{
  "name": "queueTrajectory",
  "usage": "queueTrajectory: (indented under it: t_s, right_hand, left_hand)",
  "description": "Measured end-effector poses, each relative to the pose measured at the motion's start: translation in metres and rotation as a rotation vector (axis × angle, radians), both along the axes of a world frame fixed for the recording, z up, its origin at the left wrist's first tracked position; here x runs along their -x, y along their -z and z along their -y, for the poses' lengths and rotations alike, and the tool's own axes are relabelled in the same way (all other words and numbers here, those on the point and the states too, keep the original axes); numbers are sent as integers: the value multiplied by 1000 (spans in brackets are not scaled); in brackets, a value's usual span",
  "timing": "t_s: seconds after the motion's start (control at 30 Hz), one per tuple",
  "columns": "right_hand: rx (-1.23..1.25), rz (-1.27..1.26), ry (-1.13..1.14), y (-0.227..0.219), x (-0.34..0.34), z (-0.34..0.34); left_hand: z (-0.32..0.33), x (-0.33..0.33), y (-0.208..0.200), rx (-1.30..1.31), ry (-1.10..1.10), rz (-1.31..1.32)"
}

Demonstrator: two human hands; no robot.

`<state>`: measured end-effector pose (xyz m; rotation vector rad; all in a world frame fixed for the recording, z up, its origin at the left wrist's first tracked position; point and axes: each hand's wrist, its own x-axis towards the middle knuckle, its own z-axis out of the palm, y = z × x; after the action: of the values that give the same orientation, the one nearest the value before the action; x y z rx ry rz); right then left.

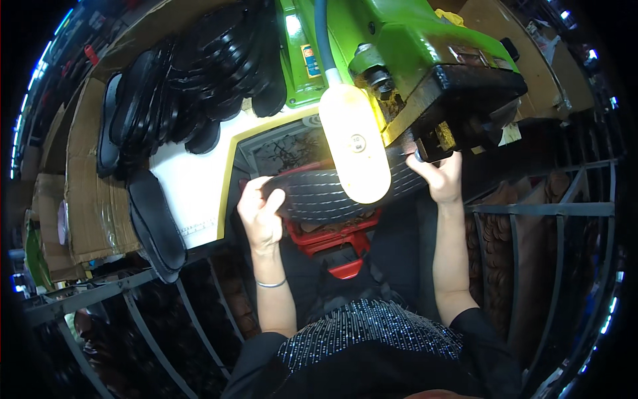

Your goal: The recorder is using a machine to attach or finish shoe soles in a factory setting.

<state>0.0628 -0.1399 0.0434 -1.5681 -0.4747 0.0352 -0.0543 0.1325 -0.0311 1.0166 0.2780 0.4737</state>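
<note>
A long black shoe sole [309, 196] with rows of pale dashed lines stretches between my two hands, beneath the head of a green machine [425, 40]. My left hand [261, 211] pinches its left end between thumb and fingers. At the sole's right end, right beside the machine's dark working head [458, 93], my right hand [440, 174] grips with the thumb on its surface; some fingertips are hidden there. A glowing oval lamp [353, 143] on a grey-blue flexible neck covers the middle of the sole.
Black soles [206, 66] are piled on the white tabletop [193, 179] at left, beside a cardboard box [100, 199]. One more sole [156, 226] overhangs the table's edge. Below sits a red plastic piece [345, 249]. Metal racks [545, 209] flank me on both sides.
</note>
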Motion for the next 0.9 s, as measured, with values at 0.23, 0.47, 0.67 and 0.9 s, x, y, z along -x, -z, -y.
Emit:
queueTrajectory:
  t_s: [0.23,0.47,0.67,0.9]
  right_hand:
    - [13,-66,-28,8,27,-38]
    - [8,90,154,26,39,-63]
    - [161,154,175,39,43,-53]
    - [-149,1,132,34,51,-32]
  left_hand:
    - [-23,37,61,222,124,-52]
    - [32,76,128,94,240,-244]
    - [89,65,125,-134,509,-290]
    - [88,-14,-23,-798,274,-32]
